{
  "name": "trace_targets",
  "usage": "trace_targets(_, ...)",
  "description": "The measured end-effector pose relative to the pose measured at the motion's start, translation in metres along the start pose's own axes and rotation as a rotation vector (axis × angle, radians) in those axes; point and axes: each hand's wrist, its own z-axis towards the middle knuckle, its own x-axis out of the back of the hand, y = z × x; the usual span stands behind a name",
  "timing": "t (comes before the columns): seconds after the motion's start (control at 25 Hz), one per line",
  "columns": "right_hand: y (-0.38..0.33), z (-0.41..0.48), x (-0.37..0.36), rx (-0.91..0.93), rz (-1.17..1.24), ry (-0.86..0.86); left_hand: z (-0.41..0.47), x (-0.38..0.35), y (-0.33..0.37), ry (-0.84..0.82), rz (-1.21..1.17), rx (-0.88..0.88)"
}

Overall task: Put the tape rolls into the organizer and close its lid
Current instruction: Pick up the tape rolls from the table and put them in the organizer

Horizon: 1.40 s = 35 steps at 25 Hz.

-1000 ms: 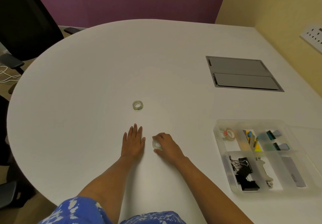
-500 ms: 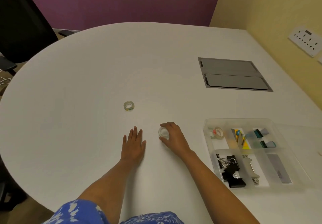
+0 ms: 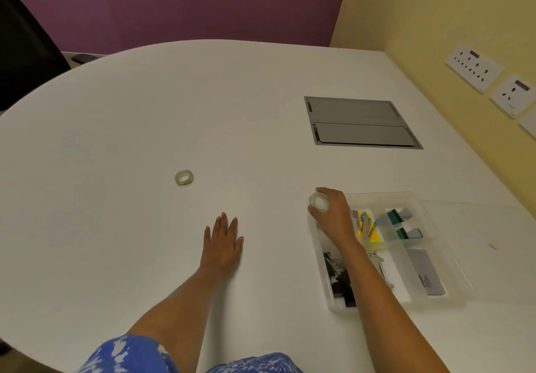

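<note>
The clear plastic organizer point(image 3: 417, 198) stands open on the white worktop point(image 3: 116, 140), and I use it as my landmark. Its lid point(image 3: 490, 227), also clear, lies flat just beside it on the side toward the yellow wall.

The right hand point(image 3: 333, 213) is over the far left corner of the organizer. Its fingers point(image 3: 326, 191) are closed around a clear tape roll point(image 3: 319, 202), which is held at the corner rim; I cannot tell if the roll touches the plastic. The forearm crosses above the left compartments and hides part of them.

Inside the organizer, black binder clips point(image 3: 339, 279) fill the near left compartment. In the middle far compartment there are yellow and orange sticky notes point(image 3: 368, 233). To the right of them, two teal items point(image 3: 397, 217) lie one behind the other. A grey flat packet point(image 3: 426, 271) rests in the near right compartment.

The left hand point(image 3: 223, 245) lies flat on the worktop, well apart from the organizer on its left side. Its fingers are stretched out together and hold nothing.

A second tape roll point(image 3: 184, 178) lies flat on the worktop, further left of the organizer and beyond the left hand, touching nothing.

Behind the organizer, a grey cable hatch point(image 3: 359, 123) with two covers is set into the worktop. White wall sockets point(image 3: 475, 69) are on the yellow wall to the right of it.
</note>
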Motion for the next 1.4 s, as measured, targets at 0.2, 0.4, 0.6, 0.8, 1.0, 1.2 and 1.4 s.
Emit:
trace_targets(0.2, 0.039, -0.004, 0.016, -0.045, -0.219, -0.141, 0.000, -0.006, 0.019, 0.013, 0.000, 0.068)
trace_targets(0.4, 0.048, -0.007, 0.009, 0.053, -0.296, -0.269, -0.001, -0.009, 0.027, 0.028, -0.010, 0.099)
trace_targets(0.6, 0.052, -0.004, 0.009, 0.100, -0.287, -0.299, -0.001, -0.011, 0.028, 0.039, -0.007, 0.113)
trace_targets(0.8, 0.044, 0.001, 0.006, 0.093, -0.209, -0.167, 0.001, -0.011, 0.022, 0.044, -0.034, 0.091)
trace_targets(1.0, 0.010, 0.006, -0.016, 0.186, -0.144, -0.090, -0.002, -0.008, 0.004, 0.068, -0.046, 0.061)
trace_targets(1.2, -0.035, 0.013, -0.064, 0.244, -0.181, -0.165, -0.001, 0.006, -0.036, 0.071, -0.038, 0.080)
trace_targets(1.4, -0.074, 0.014, -0.125, 0.271, -0.228, -0.280, 0.008, 0.025, -0.085, 0.078, -0.032, 0.090)
